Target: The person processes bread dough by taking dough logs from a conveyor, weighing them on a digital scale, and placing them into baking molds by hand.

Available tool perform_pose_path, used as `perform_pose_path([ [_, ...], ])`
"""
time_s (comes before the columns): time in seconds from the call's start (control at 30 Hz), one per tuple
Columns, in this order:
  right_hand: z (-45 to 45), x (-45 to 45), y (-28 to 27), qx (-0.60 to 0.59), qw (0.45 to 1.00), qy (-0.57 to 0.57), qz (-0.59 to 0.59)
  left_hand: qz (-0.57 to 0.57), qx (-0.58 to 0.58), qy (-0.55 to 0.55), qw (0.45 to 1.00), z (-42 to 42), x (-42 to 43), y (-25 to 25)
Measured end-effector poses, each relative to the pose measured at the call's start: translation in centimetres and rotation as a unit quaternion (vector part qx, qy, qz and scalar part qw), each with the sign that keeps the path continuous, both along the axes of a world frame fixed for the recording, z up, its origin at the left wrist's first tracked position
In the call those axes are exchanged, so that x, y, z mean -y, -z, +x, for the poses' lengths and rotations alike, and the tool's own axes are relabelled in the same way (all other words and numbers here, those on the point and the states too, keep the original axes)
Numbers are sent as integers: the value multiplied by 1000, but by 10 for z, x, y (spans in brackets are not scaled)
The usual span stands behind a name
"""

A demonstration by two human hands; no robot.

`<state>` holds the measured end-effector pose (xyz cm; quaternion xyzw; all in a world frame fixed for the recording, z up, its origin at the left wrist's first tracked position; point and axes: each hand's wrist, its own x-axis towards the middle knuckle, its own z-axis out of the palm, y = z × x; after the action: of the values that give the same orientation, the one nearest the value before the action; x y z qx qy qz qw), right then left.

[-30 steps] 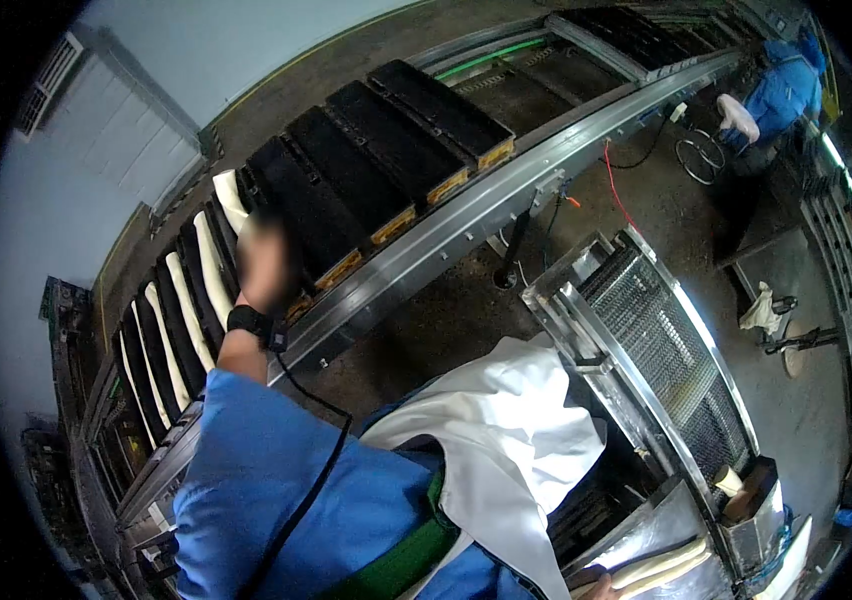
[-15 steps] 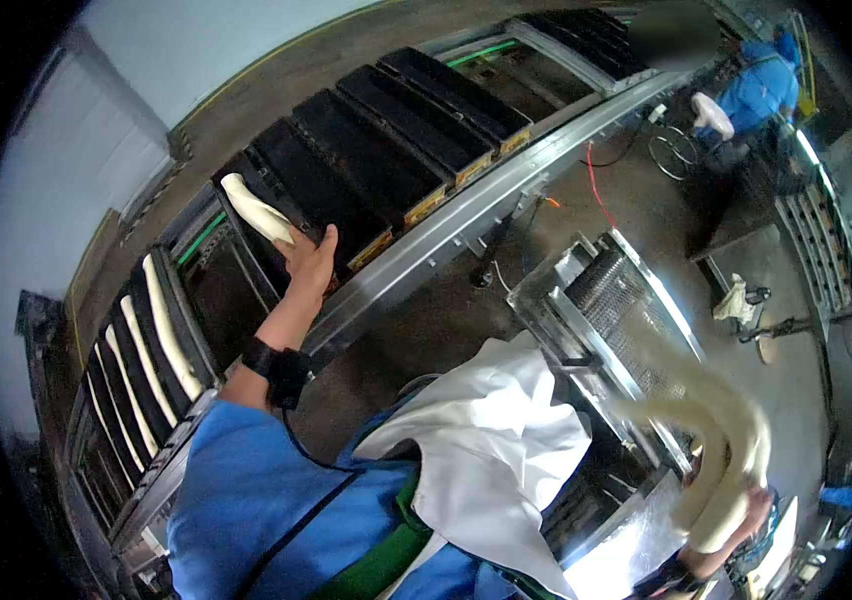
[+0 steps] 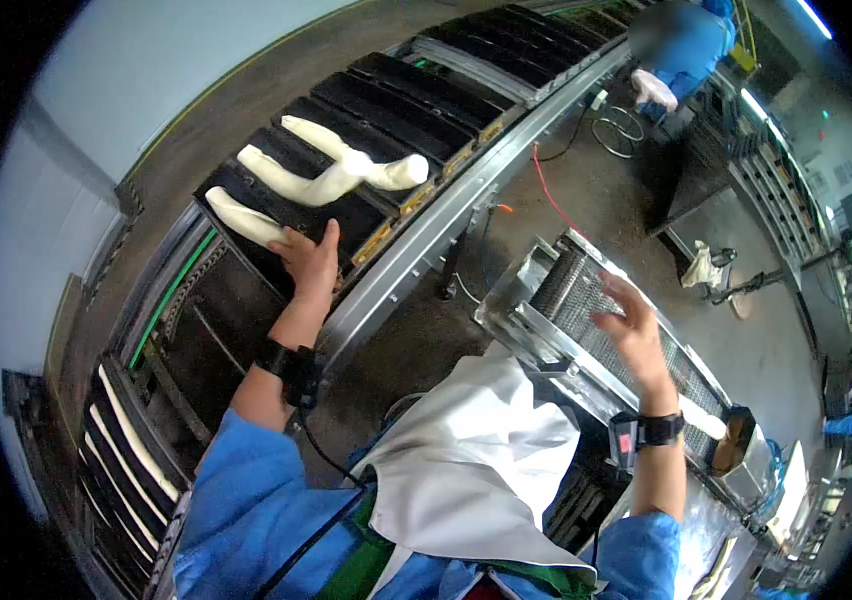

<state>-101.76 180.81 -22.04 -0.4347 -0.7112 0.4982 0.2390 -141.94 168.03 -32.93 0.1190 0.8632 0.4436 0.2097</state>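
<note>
My left hand (image 3: 308, 262) rests with spread fingers at the near end of a pale dough strip (image 3: 243, 216) on a black tray (image 3: 358, 222). Two more dough pieces (image 3: 321, 180) lie crossed over the neighbouring black trays, one end near the front edge. My right hand (image 3: 628, 322) is raised over the mesh conveyor (image 3: 581, 290), fingers apart and holding nothing. Below its wristband, another dough piece (image 3: 701, 416) lies on the conveyor's lower end.
Trays filled with long dough strips (image 3: 128, 440) stand at the lower left. A metal rail (image 3: 401, 270) runs along the tray line. At the upper right a person in blue (image 3: 691, 45) stands by the line. A red hose (image 3: 556, 195) hangs behind the conveyor.
My right hand has moved from the lower right to above the conveyor and let go of the dough, which now lies on the trays. The filled trays have shifted down and left.
</note>
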Motion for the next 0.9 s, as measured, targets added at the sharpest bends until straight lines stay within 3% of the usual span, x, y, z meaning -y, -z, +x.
perform_pose_path([
  [0.03,28,-11,34,148,982,11,116,-29,-27,9,999,-3,-2,0],
  [0.07,58,-15,66,293,929,23,224,-57,-53,20,997,-4,-6,-3],
  [0.13,113,0,115,502,817,131,254,-86,-8,45,995,2,-17,-20],
  [0.27,177,9,152,588,752,185,235,-84,-66,36,994,7,-40,-3],
  [0.33,155,16,121,586,761,176,215,-72,-40,21,996,13,-45,-21],
  [0.4,173,6,140,560,741,187,321,-67,-73,27,995,-9,-48,17],
  [0.47,183,-1,135,601,751,180,204,18,-46,30,998,-7,-44,17],
  [0.5,191,2,133,569,768,187,228,54,-12,25,998,-18,-46,33],
  [0.57,183,8,118,621,743,171,182,125,57,10,991,-38,-50,64],
  [0.7,160,17,96,626,729,189,201,85,83,-3,993,-43,-50,43],
  [0.77,152,18,86,627,730,180,206,37,-41,-22,998,-50,-49,53],
  [0.8,148,17,83,597,760,179,182,19,-81,-32,996,-49,-47,51],
  [0.83,142,14,81,566,790,174,160,14,-51,-24,998,-47,-46,50],
  [0.87,145,2,89,519,804,208,202,72,-14,-12,997,-40,-42,47],
  [0.9,147,-12,73,458,846,223,161,128,26,0,992,-33,-37,44],
])
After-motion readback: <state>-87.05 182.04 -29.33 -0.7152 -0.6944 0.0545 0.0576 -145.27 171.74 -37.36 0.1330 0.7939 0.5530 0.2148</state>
